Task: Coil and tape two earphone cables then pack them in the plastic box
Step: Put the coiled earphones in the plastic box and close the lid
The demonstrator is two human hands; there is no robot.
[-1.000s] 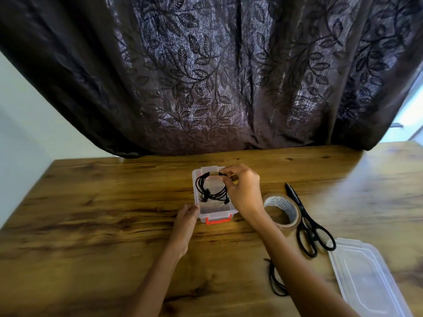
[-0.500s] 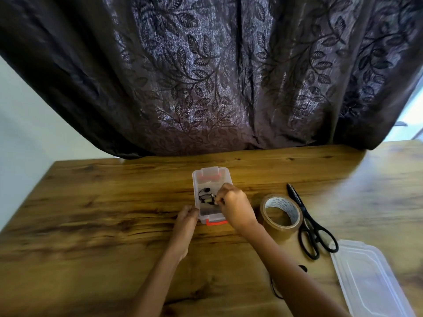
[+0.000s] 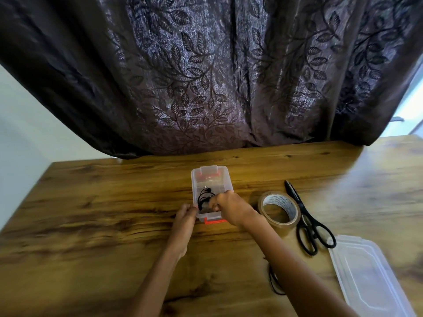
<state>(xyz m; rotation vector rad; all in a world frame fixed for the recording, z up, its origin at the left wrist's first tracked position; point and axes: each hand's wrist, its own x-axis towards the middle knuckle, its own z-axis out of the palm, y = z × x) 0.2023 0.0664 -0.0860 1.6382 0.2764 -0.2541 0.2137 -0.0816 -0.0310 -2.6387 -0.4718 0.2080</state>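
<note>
Wooden table (image 3: 91,213): right hand (image 3: 231,208) inside plastic box (image 3: 225,179).

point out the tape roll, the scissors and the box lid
tape roll (image 3: 295,217): head view, right outer wall of the ring
scissors (image 3: 303,208): head view, pivot where the blades meet
box lid (image 3: 370,280): head view, flat centre panel

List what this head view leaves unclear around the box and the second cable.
- Second cable: mostly hidden behind the right forearm; whether it is taped cannot be told.
- Right hand grip: fingertips dip into the box; hold on the coil unclear.
- Tape on the coil: too small and blurred.
- Lid: cut off by the bottom edge.
</note>
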